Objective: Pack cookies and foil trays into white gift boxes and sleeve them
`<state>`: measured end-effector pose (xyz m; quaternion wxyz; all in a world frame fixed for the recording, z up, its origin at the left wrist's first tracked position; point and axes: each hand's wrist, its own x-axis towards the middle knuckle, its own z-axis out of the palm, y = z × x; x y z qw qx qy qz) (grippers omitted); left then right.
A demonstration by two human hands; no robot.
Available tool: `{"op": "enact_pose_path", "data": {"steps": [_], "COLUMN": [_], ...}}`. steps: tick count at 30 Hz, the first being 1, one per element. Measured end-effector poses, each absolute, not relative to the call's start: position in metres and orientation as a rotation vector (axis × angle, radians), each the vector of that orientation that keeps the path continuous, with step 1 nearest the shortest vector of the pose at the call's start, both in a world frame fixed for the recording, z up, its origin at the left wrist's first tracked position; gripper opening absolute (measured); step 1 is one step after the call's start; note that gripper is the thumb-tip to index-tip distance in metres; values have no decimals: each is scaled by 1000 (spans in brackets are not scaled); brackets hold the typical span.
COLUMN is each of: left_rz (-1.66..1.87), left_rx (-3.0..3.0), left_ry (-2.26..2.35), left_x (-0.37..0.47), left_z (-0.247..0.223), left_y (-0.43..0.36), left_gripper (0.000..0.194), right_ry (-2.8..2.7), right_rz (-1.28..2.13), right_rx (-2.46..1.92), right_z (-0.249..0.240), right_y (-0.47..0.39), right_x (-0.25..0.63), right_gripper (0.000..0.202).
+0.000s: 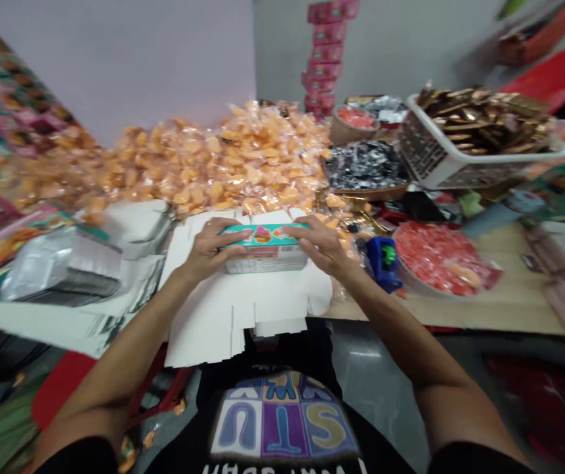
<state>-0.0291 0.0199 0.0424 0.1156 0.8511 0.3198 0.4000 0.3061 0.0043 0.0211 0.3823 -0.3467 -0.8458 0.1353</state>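
A small teal carton with a cupcake picture and a grey printed side rests on a stack of flat white carton blanks. My left hand grips its left end, thumb on the near side and fingers over the top. At the other end my right hand holds it the same way, fingers closed round the corner. What the carton contains is hidden. Just behind the blanks lies a big heap of orange pieces in clear wrappers.
Silver foil trays sit on more blanks at left. To the right are a blue tape dispenser, a bowl of red packets, black-and-silver packets and a white basket of gold packets. Pink boxes are stacked high behind.
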Motion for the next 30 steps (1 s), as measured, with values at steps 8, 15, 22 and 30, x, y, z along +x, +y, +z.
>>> {"op": "enact_pose_path", "data": {"steps": [8,15,22,30], "left_rz": [440,522,599,670], "left_rx": [3039,3140,3099,3059], "left_ry": [1019,1125,1161,1171], "left_x": [39,58,64,63], "left_z": [88,75,71,68], "left_y": [-2,-38,-38,-43], "left_gripper": [47,45,44,43], "right_ry": [-1894,-917,-661,-580], "right_rz": [416,663,937,938], "right_rx": [-1103,-2181,-2005,-1788], "right_z": [30,11,-10,-27], "right_y": [-33,-100,-102,-129], "right_x": [331,463,454,458], "right_gripper": [60,22,18,37]}}
